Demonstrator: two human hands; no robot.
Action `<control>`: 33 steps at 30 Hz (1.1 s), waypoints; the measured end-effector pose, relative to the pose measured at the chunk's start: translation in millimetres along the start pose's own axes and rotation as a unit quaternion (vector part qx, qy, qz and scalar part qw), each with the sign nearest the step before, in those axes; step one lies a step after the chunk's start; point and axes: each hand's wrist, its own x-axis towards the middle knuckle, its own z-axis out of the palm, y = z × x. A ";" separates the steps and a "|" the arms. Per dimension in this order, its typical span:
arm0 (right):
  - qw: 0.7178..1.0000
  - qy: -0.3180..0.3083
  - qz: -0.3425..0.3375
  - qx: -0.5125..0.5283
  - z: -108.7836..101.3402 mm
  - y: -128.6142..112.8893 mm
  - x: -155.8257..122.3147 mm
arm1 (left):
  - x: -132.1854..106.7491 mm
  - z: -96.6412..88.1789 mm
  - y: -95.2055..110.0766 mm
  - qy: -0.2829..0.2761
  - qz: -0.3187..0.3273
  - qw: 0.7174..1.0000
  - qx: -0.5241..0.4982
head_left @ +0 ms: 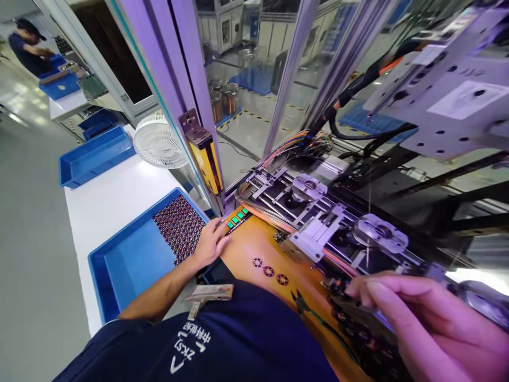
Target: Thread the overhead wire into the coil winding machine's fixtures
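My left hand is open, with its fingers stretched over the edge of the orange worktop. Its fingertips are beside a strip of green lit buttons; I cannot tell whether they press one. On the right, my right hand is closed in a pinch near the machine's front. What lies between thumb and forefinger is hidden. A thin wire runs down from above, close over those fingertips. Three small dark stator rings lie in a row on the worktop, with cutting pliers nearer my body.
A blue tray holds many small rings on the white table. Behind stand another blue tray and a white fan. Metal fixtures and cables fill the machine. A co-worker is at the far left.
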 end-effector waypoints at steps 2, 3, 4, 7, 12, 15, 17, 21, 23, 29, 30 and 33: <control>0.999 -0.003 -0.046 -0.003 8.1 -3.4 2.6 | -18.0 13.8 -15.1 -0.078 -0.019 0.996 0.031; 0.997 -0.003 -0.072 -0.011 11.2 -7.6 5.1 | -20.6 17.4 -17.6 -0.098 -0.028 0.994 0.035; 0.995 -0.002 -0.096 -0.020 13.4 -12.4 7.7 | -20.6 18.8 -17.7 -0.108 -0.040 0.993 0.037; 0.989 -0.002 -0.141 -0.033 16.0 -24.1 13.2 | -14.4 13.2 -11.8 -0.130 -0.068 0.988 0.054; 0.977 0.003 -0.209 -0.029 25.7 -30.6 18.7 | 33.0 -10.4 16.8 0.023 0.032 0.997 0.059; 0.952 0.005 -0.307 -0.006 43.0 -37.9 30.6 | 102.5 -22.7 67.7 0.163 0.242 0.956 -0.012; 0.927 0.015 -0.374 -0.020 56.3 -45.0 42.5 | 151.2 -26.1 109.9 0.193 0.385 0.897 -0.097; 0.889 0.048 -0.449 -0.077 77.2 -54.8 66.1 | 214.4 -17.7 172.1 0.160 0.382 0.856 -0.309; 0.875 0.057 -0.470 -0.103 82.5 -55.8 74.2 | 231.4 -9.8 183.6 0.179 0.244 0.883 -0.358; 0.838 0.081 -0.520 -0.139 52.1 -56.8 106.8 | 275.9 -5.5 178.7 -0.058 -0.006 0.968 -0.244; 0.828 0.126 -0.528 -0.139 37.6 -55.0 119.8 | 280.6 -6.7 176.6 -0.070 0.016 0.968 -0.240; 0.851 0.268 -0.406 -0.199 -11.1 -38.4 173.7 | 281.4 -7.3 173.8 -0.084 0.058 0.974 -0.201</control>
